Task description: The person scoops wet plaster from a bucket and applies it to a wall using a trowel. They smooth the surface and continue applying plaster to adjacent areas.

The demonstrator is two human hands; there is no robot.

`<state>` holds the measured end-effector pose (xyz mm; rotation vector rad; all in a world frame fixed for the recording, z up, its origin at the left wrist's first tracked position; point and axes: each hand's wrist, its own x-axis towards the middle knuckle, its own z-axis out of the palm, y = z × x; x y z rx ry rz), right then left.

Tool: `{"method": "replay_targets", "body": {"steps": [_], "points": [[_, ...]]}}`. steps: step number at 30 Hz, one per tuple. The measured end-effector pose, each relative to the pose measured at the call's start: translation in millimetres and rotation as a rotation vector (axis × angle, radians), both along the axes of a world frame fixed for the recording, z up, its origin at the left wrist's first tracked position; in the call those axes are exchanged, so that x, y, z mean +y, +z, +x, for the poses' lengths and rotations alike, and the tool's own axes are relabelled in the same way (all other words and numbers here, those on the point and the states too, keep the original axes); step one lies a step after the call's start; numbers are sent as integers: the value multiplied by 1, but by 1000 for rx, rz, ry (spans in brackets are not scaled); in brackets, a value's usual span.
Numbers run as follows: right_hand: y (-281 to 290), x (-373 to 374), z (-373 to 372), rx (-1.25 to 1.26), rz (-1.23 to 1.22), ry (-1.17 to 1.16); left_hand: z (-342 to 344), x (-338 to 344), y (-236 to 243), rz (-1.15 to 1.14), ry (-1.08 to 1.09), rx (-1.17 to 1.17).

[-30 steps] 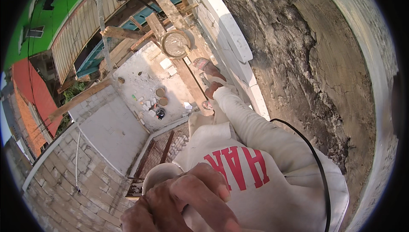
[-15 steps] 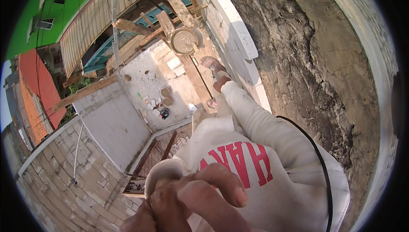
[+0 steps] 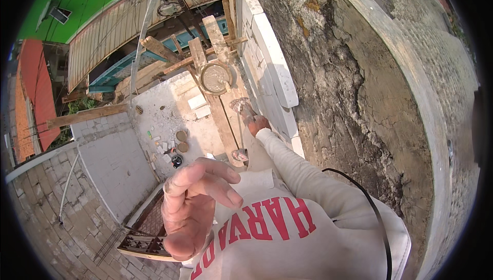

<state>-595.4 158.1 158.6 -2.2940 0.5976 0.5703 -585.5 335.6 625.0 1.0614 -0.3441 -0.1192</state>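
The left hand [image 3: 192,203] is raised before the pale sweatshirt [image 3: 318,244], empty fingers loosely curled and spread from the thumb. Farther down, the right hand [image 3: 258,124] ends an outstretched arm; its grip I can't tell. Beyond sits a round bucket [image 3: 216,93] of grey-brown mortar [image 3: 212,78], near a plank [image 3: 224,126].

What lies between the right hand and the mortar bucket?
In the head view, a foot lies between the right hand and mortar bucket.
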Motion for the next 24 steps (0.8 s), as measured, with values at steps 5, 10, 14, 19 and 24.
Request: {"method": "replay_targets", "body": {"steps": [5, 10, 14, 19, 24], "points": [[168, -26, 107, -178, -39, -130, -33, 57, -125, 734, 257, 513], [243, -72, 200, -636, -60, -164, -158, 144, -333, 1076, 241, 820], [254, -114, 237, -697, 6, -244, -239, 141, -385, 931, 249, 1137], [144, -126, 229, -387, 136, -381, -314, 100, -406, 879, 173, 1372], [61, -40, 180, 82, 373, -262, -374, 44, -405, 760, 223, 1522]]}}
